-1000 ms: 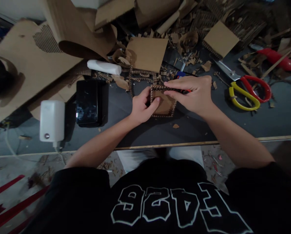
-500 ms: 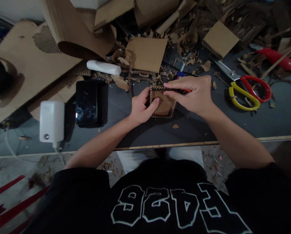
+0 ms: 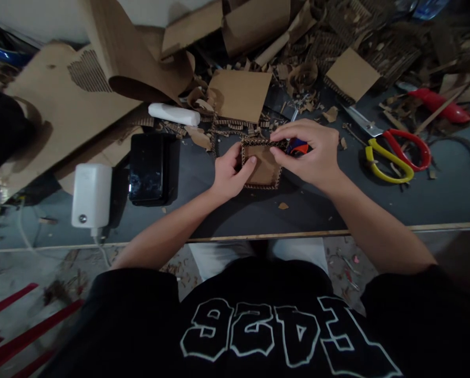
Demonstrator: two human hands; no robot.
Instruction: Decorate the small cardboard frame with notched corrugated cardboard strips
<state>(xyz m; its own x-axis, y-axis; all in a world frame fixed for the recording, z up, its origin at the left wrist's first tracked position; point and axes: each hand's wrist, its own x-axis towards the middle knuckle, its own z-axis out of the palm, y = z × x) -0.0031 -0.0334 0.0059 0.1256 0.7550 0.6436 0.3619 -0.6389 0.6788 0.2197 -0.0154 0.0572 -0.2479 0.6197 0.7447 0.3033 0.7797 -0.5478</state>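
My left hand (image 3: 231, 172) grips the left side of a small square cardboard piece (image 3: 264, 167), its thumb resting on the brown inner face. Corrugated strips edge this piece like a low rim. At the far right corner, the thumb and fingers of my right hand (image 3: 309, 149) pinch a corrugated cardboard strip (image 3: 263, 142) that runs along the far edge. Just behind the right fingers lies a tool with a blue and red handle (image 3: 296, 147), partly hidden by the hand. A flat cardboard square (image 3: 240, 94) sits beyond both hands.
Scissors with red and yellow handles (image 3: 400, 157) lie at the right, near a red-handled tool (image 3: 441, 102). To the left are a black phone-like device (image 3: 147, 168), a white charger (image 3: 92, 195) and a white stick (image 3: 174, 114). Cardboard scraps (image 3: 309, 73) crowd the back.
The view has shifted slightly. My right fingers have moved a little along the far edge, and more of the blue and red handle shows. My left hand keeps its hold.
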